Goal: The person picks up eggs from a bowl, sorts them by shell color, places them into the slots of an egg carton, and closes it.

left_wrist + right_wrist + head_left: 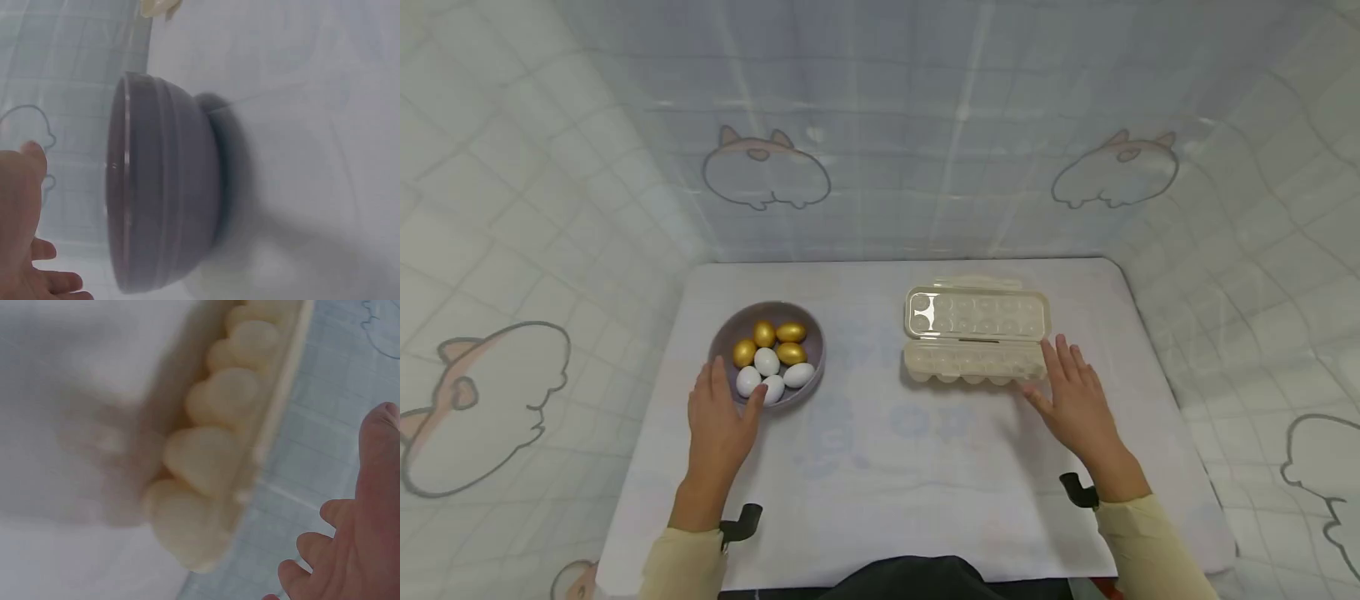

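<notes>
A grey-purple bowl (815, 332) on the left of the table holds several gold eggs (791, 353) and several white eggs (799, 375). My left hand (721, 425) is at the bowl's near left side, fingers extended and thumb spread, overlapping the rim in the head view. From the left wrist, the hand (19, 219) appears above the level of the bowl's rim (127, 187). To the right lies a cream plastic egg carton (973, 360), its lid (977, 315) folded back. My right hand (1078, 408), fingers straight, is by the carton's right end and holds nothing.
The white table (880, 483) has rounded corners. Sheets with faint grid lines and cartoon animals (767, 171) rise behind it and at both sides. A dark camera mount (741, 523) juts from the left wrist, another (1078, 490) from the right.
</notes>
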The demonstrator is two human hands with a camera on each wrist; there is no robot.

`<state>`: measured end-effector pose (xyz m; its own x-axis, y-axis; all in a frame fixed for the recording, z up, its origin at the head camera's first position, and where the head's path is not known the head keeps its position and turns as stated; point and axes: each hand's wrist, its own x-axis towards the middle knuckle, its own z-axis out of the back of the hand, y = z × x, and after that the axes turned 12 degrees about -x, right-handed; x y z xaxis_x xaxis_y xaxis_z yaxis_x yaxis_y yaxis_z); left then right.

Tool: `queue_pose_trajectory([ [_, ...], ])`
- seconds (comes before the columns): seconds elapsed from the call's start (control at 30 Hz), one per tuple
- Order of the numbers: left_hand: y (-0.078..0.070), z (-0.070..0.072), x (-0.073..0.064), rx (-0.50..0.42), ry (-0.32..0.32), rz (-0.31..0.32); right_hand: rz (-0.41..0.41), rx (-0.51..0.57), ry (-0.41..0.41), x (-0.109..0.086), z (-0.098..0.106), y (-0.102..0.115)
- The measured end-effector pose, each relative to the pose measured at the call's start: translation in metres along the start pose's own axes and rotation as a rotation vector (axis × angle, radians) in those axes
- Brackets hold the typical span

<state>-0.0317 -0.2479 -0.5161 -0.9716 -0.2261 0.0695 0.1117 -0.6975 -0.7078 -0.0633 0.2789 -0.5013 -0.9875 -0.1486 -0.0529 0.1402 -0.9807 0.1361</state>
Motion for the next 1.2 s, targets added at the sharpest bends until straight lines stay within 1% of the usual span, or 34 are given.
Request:
queue_pose_trajectory([
  [0.07,0.002,-0.003,0.005,-0.019,-0.006,0.008,-0.014,0.003,0.014,0.002,-0.008,-0.003],
  [0.2,0.006,-0.011,0.016,-0.003,-0.001,0.006,-0.023,-0.003,0.025,0.006,-0.025,-0.006],
  [0.27,0.009,-0.015,0.022,0.014,0.016,0.009,-0.021,-0.005,0.026,0.007,-0.032,-0.007],
  [0.4,0.013,-0.021,0.033,0.072,0.070,0.024,-0.020,-0.010,0.017,0.006,-0.041,-0.007],
  [0.5,0.015,-0.025,0.040,0.105,0.092,0.012,-0.023,-0.022,0.005,0.005,-0.046,-0.007],
  [0.63,0.021,-0.031,0.051,0.106,0.059,-0.044,-0.025,-0.042,-0.008,0.002,-0.052,-0.006],
  [0.73,0.025,-0.035,0.061,0.089,0.031,-0.061,-0.026,-0.060,-0.002,-0.001,-0.056,-0.006],
  [0.83,0.027,-0.036,0.069,0.070,0.045,-0.026,-0.024,-0.067,0.019,-0.004,-0.060,-0.005],
  [1.03,0.026,-0.034,0.080,0.067,0.114,0.086,-0.015,-0.082,0.036,-0.014,-0.073,-0.003],
  [1.1,0.025,-0.034,0.082,0.076,0.125,0.114,-0.016,-0.087,0.031,-0.018,-0.078,-0.002],
  [1.2,0.025,-0.034,0.086,0.093,0.122,0.135,-0.024,-0.085,0.021,-0.023,-0.087,-0.001],
])
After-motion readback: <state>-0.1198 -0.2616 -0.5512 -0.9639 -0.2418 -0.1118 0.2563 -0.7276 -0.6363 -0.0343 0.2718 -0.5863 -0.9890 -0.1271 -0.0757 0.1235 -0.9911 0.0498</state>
